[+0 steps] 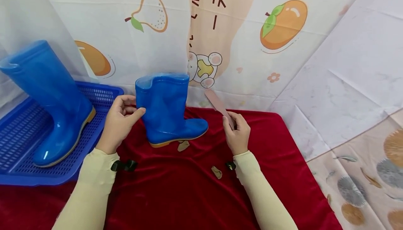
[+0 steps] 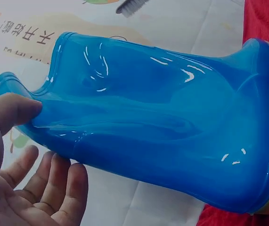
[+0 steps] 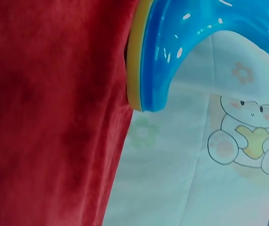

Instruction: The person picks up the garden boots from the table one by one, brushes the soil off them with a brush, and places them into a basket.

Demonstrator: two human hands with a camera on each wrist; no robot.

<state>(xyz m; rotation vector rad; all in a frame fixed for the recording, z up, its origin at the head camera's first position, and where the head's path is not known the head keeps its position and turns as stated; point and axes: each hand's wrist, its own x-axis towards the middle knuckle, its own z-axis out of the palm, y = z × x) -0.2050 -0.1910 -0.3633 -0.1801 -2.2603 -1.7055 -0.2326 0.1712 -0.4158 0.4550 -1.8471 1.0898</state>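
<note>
A blue rain boot [image 1: 165, 107] with a yellow sole stands upright on the red cloth, toe to the right. My left hand [image 1: 121, 119] is at the back of its shaft. In the left wrist view the thumb [image 2: 19, 112] lies on the shaft near the top, and the other fingertips curl close at the boot's back edge. Off to the right, my right hand [image 1: 238, 132] grips a pink brush [image 1: 217, 102] by its handle, head pointing up and left. Its grey bristles [image 2: 132, 7] show in the left wrist view. Brush and boot are apart.
At the left, a second blue rain boot [image 1: 61, 107] leans in a blue plastic basket [image 1: 63, 179]. Two small tan-brown pieces lie on the red cloth [image 1: 176, 195], one piece [image 1: 183, 146] by the sole, another piece [image 1: 216, 172] nearer me. A printed white curtain [image 1: 233, 76] hangs behind.
</note>
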